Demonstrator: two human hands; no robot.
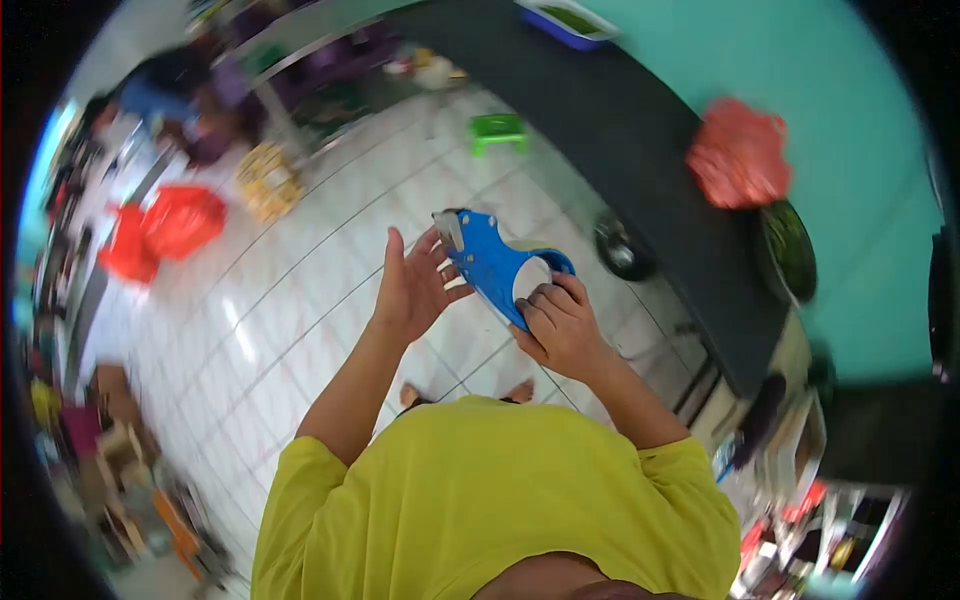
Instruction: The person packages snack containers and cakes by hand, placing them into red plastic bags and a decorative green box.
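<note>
A blue tape dispenser (487, 255) with a metal front end is up in front of my chest, over the tiled floor. My right hand (568, 325) closes its fingers around the handle loop at the dispenser's lower right. Beside the metal end, my left hand (415, 288) is open, thumb up and fingers apart. Its fingertips overlap the dispenser's left edge in this view.
A dark counter (560, 110) runs along the right, with a red plastic bag (740, 155) and a bowl of greens (790, 250) on it. A green stool (497, 130) stands ahead. Red bags (180, 222) and a yellow bag (268, 183) lie left, near a bending person (170, 95).
</note>
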